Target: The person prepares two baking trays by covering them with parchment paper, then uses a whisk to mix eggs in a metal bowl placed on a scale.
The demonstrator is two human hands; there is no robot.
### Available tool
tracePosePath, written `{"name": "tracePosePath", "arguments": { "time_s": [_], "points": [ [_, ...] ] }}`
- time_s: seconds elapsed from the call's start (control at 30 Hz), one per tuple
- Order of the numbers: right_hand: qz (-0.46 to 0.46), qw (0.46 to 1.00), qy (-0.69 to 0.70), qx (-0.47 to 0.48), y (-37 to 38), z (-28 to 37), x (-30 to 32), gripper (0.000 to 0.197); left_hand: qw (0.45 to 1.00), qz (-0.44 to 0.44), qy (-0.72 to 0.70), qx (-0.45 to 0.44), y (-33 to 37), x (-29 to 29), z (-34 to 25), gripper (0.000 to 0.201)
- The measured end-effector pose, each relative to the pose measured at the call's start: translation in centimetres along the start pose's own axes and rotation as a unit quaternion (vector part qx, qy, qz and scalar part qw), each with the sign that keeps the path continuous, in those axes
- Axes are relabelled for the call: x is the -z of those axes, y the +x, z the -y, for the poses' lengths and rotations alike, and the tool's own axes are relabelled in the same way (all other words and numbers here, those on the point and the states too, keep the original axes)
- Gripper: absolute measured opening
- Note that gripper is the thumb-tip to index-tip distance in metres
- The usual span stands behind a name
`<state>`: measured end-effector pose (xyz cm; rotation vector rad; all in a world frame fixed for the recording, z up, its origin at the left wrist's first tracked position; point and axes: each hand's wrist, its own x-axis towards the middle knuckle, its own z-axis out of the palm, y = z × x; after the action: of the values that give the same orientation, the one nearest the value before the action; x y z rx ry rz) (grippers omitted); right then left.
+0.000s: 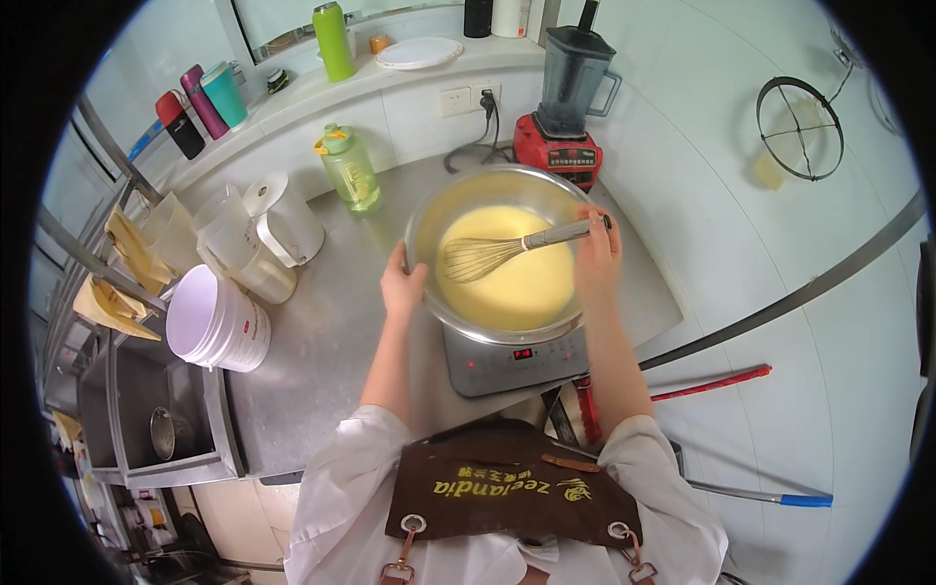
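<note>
A wide metal mixing bowl (421, 244) stands on a flat induction cooker (517, 365) with a lit red display. Smooth pale yellow liquid (526, 292) fills its lower part. My left hand (402, 281) grips the bowl's left side, thumb near the rim and fingers against the outer wall. A wire whisk (492, 255) lies slanted across the bowl, its wires over the liquid and its handle toward the right rim. My right hand (599, 255), slightly blurred, is closed about the handle's end at that rim. Whether it also touches the bowl, I cannot tell.
Behind the bowl stands a blender (575, 88) on a red base. A green bottle (351, 175), a white kettle (285, 216), a measuring jug (244, 249) and a white bucket (219, 317) line the left counter. Beyond them is a sink (229, 429). Bottles sit on the back ledge (283, 107).
</note>
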<state>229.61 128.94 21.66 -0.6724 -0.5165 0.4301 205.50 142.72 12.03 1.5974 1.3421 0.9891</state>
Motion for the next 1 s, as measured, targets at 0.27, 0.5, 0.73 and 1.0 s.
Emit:
{"name": "tracePosePath", "arguments": {
  "time_s": [0.27,0.5,0.73,1.0],
  "points": [
    [-0.06,0.985,0.06,-0.148,2.4,2.2,2.9,0.039,1.0,-0.001,0.013,0.008,0.1,0.6,0.1,0.068],
    [-0.124,0.992,0.002,0.033,6.3,1.4,6.0,0.043,1.0,0.01,0.025,-0.006,-0.1,0.0,-1.1,0.067],
    [0.05,0.988,0.029,-0.141,6.5,1.9,6.5,0.046,0.999,0.0,0.032,-0.002,0.4,0.3,0.6,0.067],
    [-0.069,0.998,0.005,-0.009,6.2,-2.6,6.7,0.045,0.999,-0.016,0.026,-0.024,0.0,0.1,-0.2,0.067]
  ]
}}
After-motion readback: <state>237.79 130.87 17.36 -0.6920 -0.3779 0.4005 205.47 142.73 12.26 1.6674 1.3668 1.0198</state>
